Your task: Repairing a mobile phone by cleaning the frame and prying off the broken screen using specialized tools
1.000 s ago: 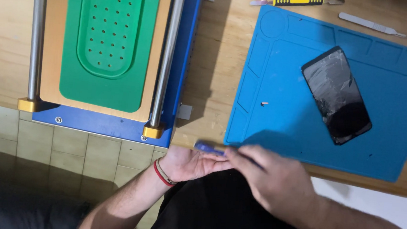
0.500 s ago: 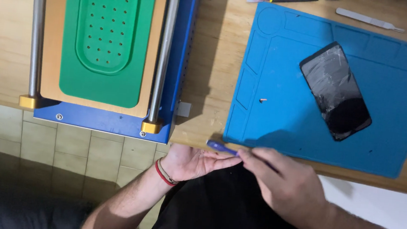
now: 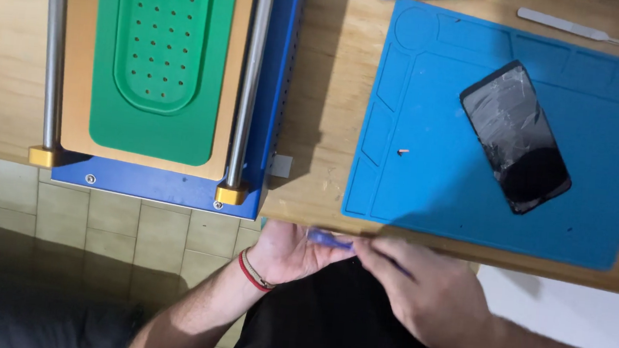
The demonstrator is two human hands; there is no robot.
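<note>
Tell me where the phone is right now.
In the head view the phone lies face up and tilted on the right part of the blue mat, up from both hands, below the metal tool at the table's far edge.

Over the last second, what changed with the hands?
Little changed. Both hands remain together below the table edge, left hand and right hand still pinching the small blue tool. The cracked phone stays on the blue mat; only the view shifted.

One phone, one blue mat, two hands, one green-topped machine.
</note>
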